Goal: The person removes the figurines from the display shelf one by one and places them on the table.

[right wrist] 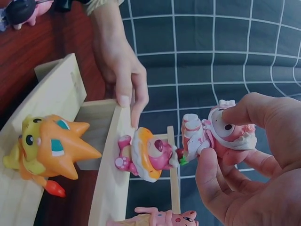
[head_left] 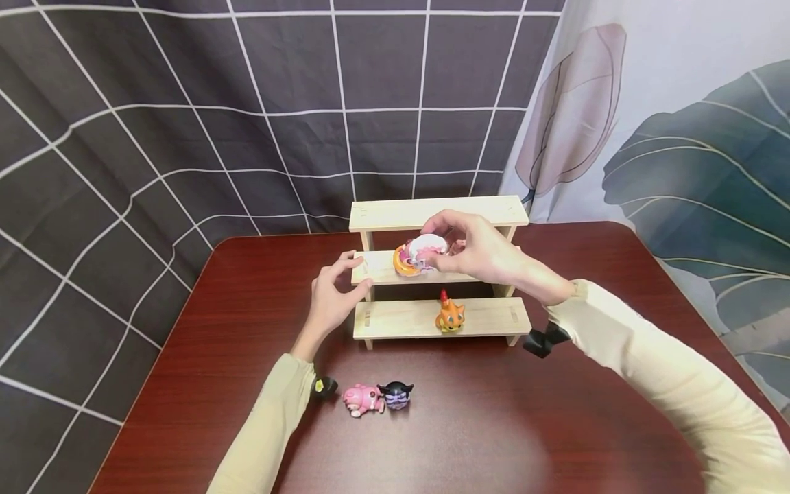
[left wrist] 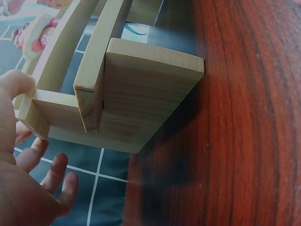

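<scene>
My right hand pinches a pink-and-white figurine between thumb and fingers, above the middle tier of a wooden stepped display stand. Just below it, a pink figurine with an orange ring sits on that tier. Another pink figurine shows beside it at the bottom of the right wrist view; my right hand hides it in the head view. My left hand grips the left end of the middle tier, thumb in front and fingers behind. An orange cat-like figurine stands on the lowest tier.
On the reddish-brown table, a pink figurine lies next to a black-and-purple figurine, in front of the stand and near my left sleeve. A dark grid-patterned curtain hangs behind, with a leaf-patterned curtain at right.
</scene>
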Demonstrator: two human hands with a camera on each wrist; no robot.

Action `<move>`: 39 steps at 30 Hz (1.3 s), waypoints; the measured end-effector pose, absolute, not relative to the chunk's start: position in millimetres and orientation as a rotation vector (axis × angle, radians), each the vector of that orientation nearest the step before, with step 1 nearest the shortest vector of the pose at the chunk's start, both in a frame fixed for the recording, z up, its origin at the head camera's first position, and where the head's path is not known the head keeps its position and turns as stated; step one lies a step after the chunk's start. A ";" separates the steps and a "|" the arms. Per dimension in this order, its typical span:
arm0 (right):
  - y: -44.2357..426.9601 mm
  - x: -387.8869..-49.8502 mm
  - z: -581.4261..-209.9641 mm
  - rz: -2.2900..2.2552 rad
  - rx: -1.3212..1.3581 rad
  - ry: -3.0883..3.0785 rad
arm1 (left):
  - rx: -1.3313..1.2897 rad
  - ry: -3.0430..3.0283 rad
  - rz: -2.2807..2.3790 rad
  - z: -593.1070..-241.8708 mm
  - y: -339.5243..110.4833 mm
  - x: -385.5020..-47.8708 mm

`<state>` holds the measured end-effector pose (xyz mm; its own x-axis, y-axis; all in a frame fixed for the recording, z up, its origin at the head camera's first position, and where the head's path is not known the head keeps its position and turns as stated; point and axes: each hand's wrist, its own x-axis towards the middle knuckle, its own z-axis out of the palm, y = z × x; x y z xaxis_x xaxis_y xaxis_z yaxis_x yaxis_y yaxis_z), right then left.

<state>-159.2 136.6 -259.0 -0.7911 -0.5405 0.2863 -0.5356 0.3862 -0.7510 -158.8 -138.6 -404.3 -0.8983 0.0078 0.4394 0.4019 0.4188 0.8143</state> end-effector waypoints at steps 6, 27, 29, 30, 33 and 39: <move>137.1 -152.4 -261.1 -1.404 -1.004 2.624 | -0.350 -2.305 -1.471 -404.9 -139.0 -158.9; 145.1 -130.3 -272.7 -1.484 -0.925 2.545 | -0.371 -2.290 -1.452 -403.5 -138.0 -156.7; 145.1 -128.3 -274.3 -1.497 -0.929 2.533 | -0.370 -2.288 -1.452 -403.5 -137.8 -156.9; 145.1 -127.2 -275.3 -1.498 -0.933 2.534 | -0.371 -2.288 -1.452 -403.3 -137.6 -156.9; 145.1 -123.5 -278.4 -1.505 -0.937 2.533 | -0.373 -2.287 -1.453 -404.0 -137.8 -157.2; 145.1 -115.5 -283.7 -1.525 -0.946 2.504 | -0.368 -2.292 -1.454 -404.6 -138.3 -157.1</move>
